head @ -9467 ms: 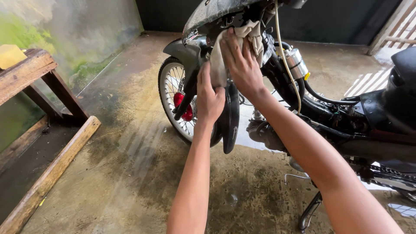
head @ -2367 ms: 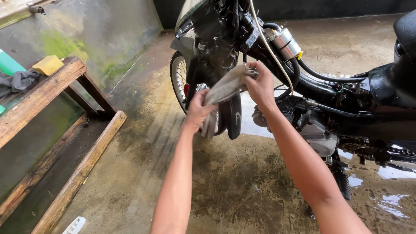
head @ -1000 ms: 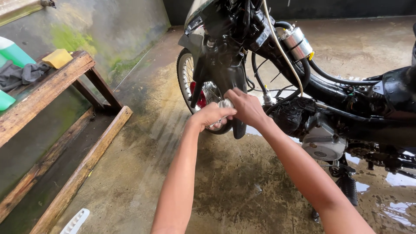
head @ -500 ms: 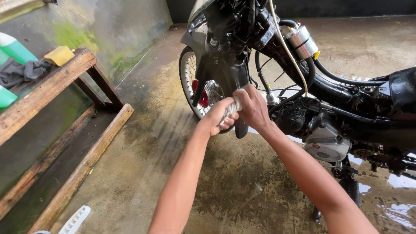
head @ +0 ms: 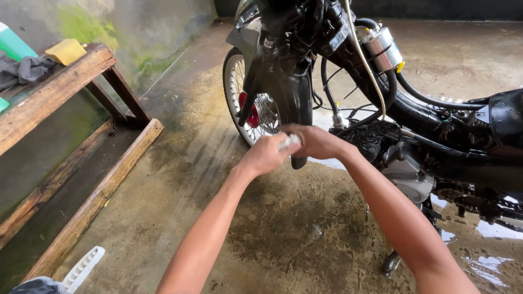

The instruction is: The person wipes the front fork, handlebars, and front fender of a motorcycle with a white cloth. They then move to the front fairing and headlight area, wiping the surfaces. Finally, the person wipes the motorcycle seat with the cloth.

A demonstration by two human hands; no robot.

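Left hand: closed on pale cloth | Right hand: closed on the same cloth | Cloth: held bunched just below the motorcycle's black front fender

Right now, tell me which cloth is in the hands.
The small pale rag, bunched between both hands beside the front mudguard; the dark grey cloth lies untouched on the wooden bench.

A small pale cloth is gripped between the left hand and the right hand, pressed together just below the black front mudguard of a stripped motorcycle. The spoked front wheel stands on wet concrete floor. A yellow sponge is seen on a wooden bench at the left.
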